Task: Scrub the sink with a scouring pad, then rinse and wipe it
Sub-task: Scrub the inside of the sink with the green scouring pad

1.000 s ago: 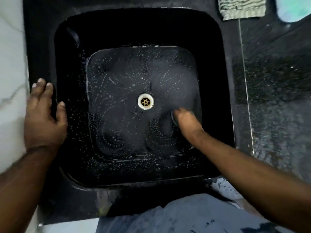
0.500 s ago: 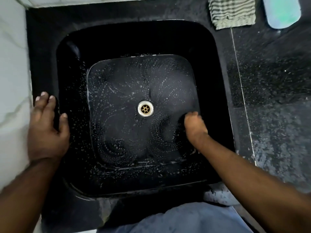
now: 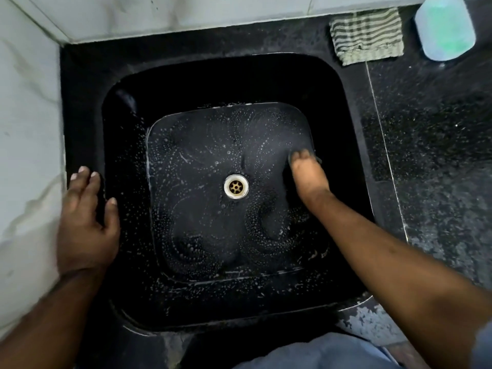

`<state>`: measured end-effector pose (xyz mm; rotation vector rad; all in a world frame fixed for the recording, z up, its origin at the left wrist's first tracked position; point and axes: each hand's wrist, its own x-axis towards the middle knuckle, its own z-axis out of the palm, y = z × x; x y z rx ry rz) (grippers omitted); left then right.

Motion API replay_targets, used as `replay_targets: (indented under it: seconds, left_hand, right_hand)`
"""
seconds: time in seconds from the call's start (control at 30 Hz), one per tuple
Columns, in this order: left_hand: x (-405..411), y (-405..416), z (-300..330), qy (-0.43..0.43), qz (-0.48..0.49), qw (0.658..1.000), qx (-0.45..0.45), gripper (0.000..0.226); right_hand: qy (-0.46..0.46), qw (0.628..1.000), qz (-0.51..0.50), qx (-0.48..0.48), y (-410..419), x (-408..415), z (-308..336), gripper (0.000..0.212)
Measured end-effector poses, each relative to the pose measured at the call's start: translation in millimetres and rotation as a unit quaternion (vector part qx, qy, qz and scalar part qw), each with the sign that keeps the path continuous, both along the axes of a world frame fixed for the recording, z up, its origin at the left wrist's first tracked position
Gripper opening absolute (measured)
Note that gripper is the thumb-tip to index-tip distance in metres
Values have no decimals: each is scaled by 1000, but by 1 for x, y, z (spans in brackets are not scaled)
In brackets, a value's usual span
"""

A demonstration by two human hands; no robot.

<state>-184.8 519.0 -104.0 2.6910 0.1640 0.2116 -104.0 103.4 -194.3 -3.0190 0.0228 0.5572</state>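
Note:
A deep black sink [image 3: 343,107] fills the middle of the view, its floor covered in soapy swirls around a brass drain [image 3: 236,186]. My right hand [image 3: 308,177] reaches down to the sink floor, right of the drain, pressing a dark scouring pad [image 3: 318,159] that is almost wholly hidden under the fingers. My left hand [image 3: 85,222] rests flat on the sink's left rim, fingers apart, holding nothing.
A green-striped cloth [image 3: 367,35] lies on the black granite counter [image 3: 439,155] behind the sink's right corner. A pale bottle of green liquid [image 3: 444,27] stands beside it. White marble wall [image 3: 26,115] runs along the left and back. My blue trousers show at the bottom edge.
My right hand has slid with the pad from the front right of the drain toward the right back part of the floor. The camera tilted up. The left hand stayed on the rim.

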Motion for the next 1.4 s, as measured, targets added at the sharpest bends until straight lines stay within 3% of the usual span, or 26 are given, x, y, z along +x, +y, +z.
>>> replay_targets:
  seconds: [0.07,0.17,0.23,0.33,0.4,0.47,0.6,0.7,0.73,0.83,0.93,1.03,1.07,1.17,1.23,1.33,1.4]
  left_hand:
    - [-1,-1,1,-2,-1,1000,-1,54]
    - [2,-3,4,4,1,1000,-4,54]
    - [2,-3,5,8,8,1000,-3,55]
    - [3,-4,5,21,10,1000,-4,56]
    - [4,-2,6,30,11,999,-5,57]
    - [3,-4,7,36,11,999,-6,57]
    - [4,-4,9,43,21,999,-7,57]
    - [1,-6,8,44,24,999,-15,56]
    - [4,-7,9,43,17,999,-15,56]
    - [2,-4,8,49,11,999,-11,56]
    - [1,-5,7,39,9,999,-16,55]
    - [1,-4,7,31,7,999,-13,55]
    - [1,-4,6,29,5,999,-13,54]
    - [3,-2,5,28,2,999,-17,53]
    - [1,-1,5,37,1,999,-18,53]
    - [1,-2,4,37,6,999,-21,54]
    - [2,-2,5,35,8,999,-25,54]
  right_hand:
    - [-17,998,44,33,19,2,2,53]
    - [44,982,180,44,19,-12,7,37]
    - [31,989,137,56,4,-7,7,30]
    - [-63,998,9,18,-3,42,-2,38]
    - [-91,995,-25,33,15,74,-8,42]
    - [-84,994,-11,68,41,89,-14,44]
    - [-59,984,147,75,49,66,-27,36]
    - [-113,990,83,25,28,76,-22,29]
    - [-121,991,28,54,27,90,-21,28]
    - [-99,984,4,145,76,131,-24,27]
    - [-21,960,109,258,142,139,-32,29]
    - [4,947,242,209,166,133,-23,31]
    - [-32,947,259,185,162,138,-25,27]
    - [-95,969,146,177,164,160,-37,20]
    - [-77,966,176,170,192,150,-37,25]
    - [-3,934,288,211,224,107,-32,40]
    - [-11,930,305,205,218,90,-34,33]
